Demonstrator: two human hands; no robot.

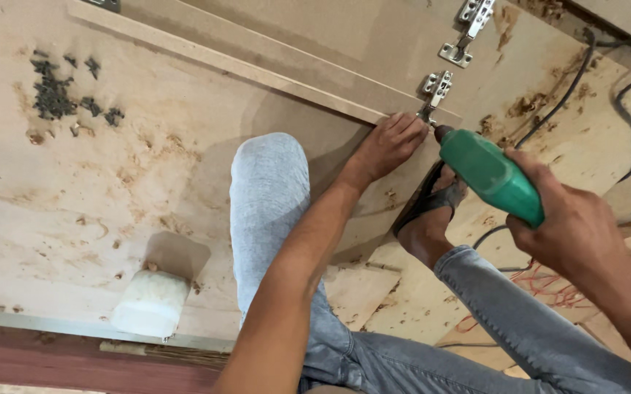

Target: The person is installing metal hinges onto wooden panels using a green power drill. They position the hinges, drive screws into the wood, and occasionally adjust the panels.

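My right hand (574, 230) grips a green power drill (492, 174) whose tip points at a metal cabinet hinge (436, 89) on the edge of a wooden board (272, 55). My left hand (391, 144) rests on the board's corner, fingers pressed right beside the hinge and the drill tip. A second hinge (467, 29) sits farther up on the same board. My bent knee in grey jeans (268, 190) and my foot in a sandal (427, 215) lie below the board.
A pile of dark screws (56, 91) lies on the plywood sheet at the left. A white block (151, 303) stands near the metal strip at the lower left. Black cables (625, 95) run across the right side.
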